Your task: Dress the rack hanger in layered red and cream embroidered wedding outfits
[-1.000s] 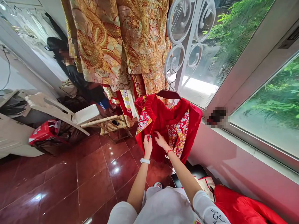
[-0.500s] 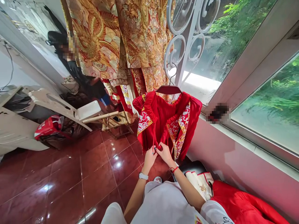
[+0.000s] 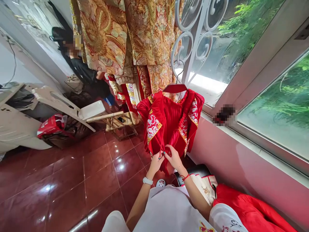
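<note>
**Red cord on a hanging red jacket**

Left fingers [image 3: 160,156] pinched on one thin red cord [image 3: 157,140]; right fingers [image 3: 169,155] just beside it, grip unclear. Pleated red jacket [image 3: 167,119] with embroidered trim on one dark red hanger [image 3: 175,88], hooked over white scrolled window grille [image 3: 194,38] (gold brocade robes [image 3: 103,35] alongside; red bag [image 3: 51,125] on the tiled floor [image 3: 70,180]).

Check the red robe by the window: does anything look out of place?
The red robe looks slightly odd: its hanger hooks onto white metal scrollwork by the window rather than a rail, and its lower front is bunched near the left hand and right hand. No tear or spill shows.
</note>
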Demonstrator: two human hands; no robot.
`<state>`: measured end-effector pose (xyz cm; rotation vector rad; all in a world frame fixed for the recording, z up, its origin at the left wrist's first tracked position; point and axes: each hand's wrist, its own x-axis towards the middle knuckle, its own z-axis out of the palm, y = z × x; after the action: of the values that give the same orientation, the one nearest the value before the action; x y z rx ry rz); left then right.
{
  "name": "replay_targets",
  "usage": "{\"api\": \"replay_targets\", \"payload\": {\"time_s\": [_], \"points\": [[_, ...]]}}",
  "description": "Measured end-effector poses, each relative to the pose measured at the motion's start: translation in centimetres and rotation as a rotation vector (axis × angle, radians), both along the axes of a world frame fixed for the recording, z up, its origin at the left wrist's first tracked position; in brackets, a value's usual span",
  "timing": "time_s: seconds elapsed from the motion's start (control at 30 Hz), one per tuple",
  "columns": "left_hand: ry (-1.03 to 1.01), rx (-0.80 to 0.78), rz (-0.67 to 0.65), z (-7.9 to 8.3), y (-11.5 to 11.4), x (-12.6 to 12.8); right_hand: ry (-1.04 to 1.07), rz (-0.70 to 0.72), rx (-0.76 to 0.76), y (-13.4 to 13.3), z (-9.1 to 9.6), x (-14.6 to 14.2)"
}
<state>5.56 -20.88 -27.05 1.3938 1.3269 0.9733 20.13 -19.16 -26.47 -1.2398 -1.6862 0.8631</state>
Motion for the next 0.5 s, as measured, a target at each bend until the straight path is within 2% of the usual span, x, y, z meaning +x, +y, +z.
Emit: {"api": "replay_targets", "payload": {"time_s": [0.17, 0.3, 0.5], "points": [[0.016, 0.019, 0.08, -0.5, -1.2, 0.4, -0.037, -0.101, -0.042, -0.9, -0.1, -0.2], [0.044, 0.023, 0.1, -0.4, -2.3, 0.6, -0.035, -0.056, -0.183, -1.6, 0.4, -0.1], [0.114, 0.024, 0.093, -0.5, -3.4, 0.4, -0.09, 0.047, -0.225, -2.0, 1.2, -0.1]]}}
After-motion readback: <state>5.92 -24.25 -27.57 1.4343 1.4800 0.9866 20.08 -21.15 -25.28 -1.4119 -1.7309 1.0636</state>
